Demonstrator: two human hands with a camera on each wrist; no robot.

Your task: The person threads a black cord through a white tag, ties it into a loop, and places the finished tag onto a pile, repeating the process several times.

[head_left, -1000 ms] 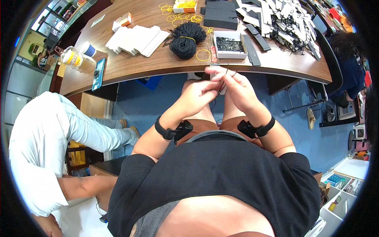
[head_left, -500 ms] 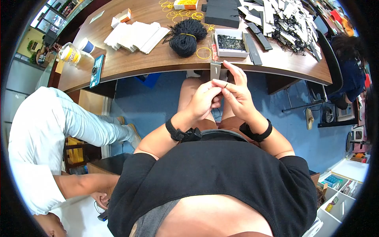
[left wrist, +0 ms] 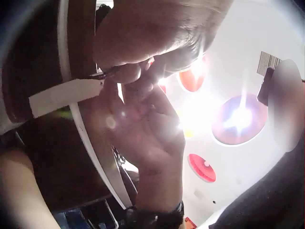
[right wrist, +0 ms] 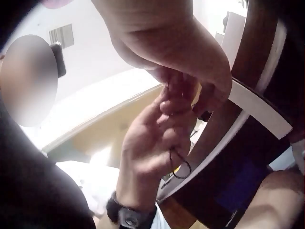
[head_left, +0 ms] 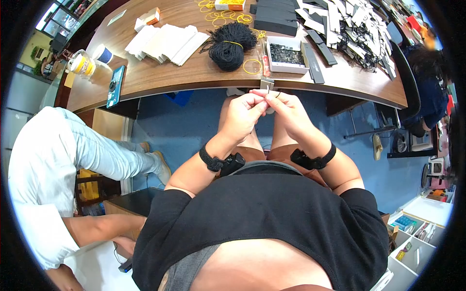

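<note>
In the head view, my left hand [head_left: 241,116] and right hand [head_left: 291,114] meet fingertip to fingertip over my lap, just off the table's front edge. Both pinch a thin black cord [right wrist: 180,175], which forms a small loop below the left fingers in the right wrist view. A flat hang tag [head_left: 267,84] projects beyond the fingertips toward the table; its pale face [left wrist: 64,97] shows in the left wrist view. The fingers hide where cord and tag join.
On the table [head_left: 160,77] lie a black cord bundle [head_left: 228,51], white cards [head_left: 167,44], an open box [head_left: 287,56] of small dark pieces, yellow rubber bands [head_left: 252,66] and a heap of corded tags [head_left: 357,34]. A phone [head_left: 115,86] lies left. Another person [head_left: 53,165] sits left.
The tag has come into view beyond the fingers since a second ago. My right fingers, raised and spread half a second ago, have lowered and drawn in against the left fingertips.
</note>
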